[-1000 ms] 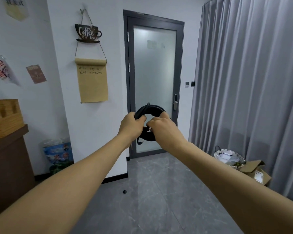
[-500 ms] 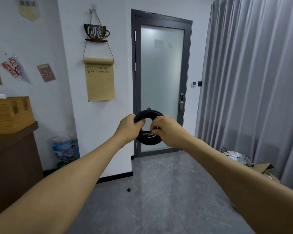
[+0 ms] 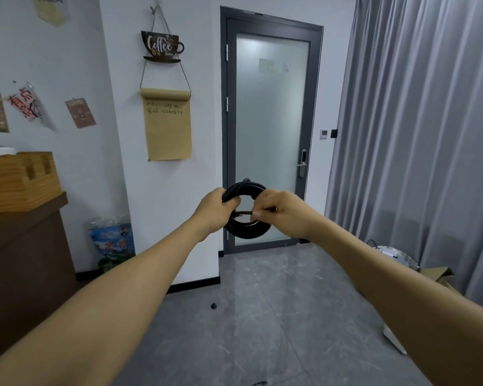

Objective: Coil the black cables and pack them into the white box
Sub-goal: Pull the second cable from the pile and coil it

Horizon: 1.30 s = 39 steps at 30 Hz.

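The left hand (image 3: 214, 208) is clenched around the left side of the coiled black cable (image 3: 247, 231), and a loose strand across its centre is pinched by the right hand (image 3: 279, 214). The coil is held upright between the 2 hands, raised before the far glass door (image 3: 271, 129).

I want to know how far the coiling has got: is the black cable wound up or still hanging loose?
Wound up: the black cable forms a round coil gripped by the left hand and right hand.
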Each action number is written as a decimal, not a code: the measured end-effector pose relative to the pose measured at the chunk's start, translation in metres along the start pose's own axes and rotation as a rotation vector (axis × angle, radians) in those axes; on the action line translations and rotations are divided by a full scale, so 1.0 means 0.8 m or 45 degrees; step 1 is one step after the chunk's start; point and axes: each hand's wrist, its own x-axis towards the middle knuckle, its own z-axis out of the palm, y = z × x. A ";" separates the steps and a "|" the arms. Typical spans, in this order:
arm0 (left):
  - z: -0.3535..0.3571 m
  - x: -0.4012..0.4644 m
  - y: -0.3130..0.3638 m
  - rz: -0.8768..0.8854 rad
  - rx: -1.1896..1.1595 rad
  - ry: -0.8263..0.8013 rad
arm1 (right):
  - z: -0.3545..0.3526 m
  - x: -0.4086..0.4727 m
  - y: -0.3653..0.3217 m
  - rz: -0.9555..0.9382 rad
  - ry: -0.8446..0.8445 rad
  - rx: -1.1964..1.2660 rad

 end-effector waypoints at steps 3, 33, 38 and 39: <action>0.002 0.001 0.002 -0.030 -0.018 -0.048 | -0.007 -0.005 0.004 0.065 -0.064 0.100; 0.018 0.001 0.028 -0.390 -0.609 0.258 | -0.013 0.000 0.003 0.566 0.145 -0.108; 0.027 -0.011 0.038 -0.504 -0.863 0.227 | -0.005 0.001 0.011 0.682 0.367 0.268; 0.027 -0.011 0.039 -0.519 -0.890 0.227 | -0.003 0.002 0.011 0.706 0.374 0.349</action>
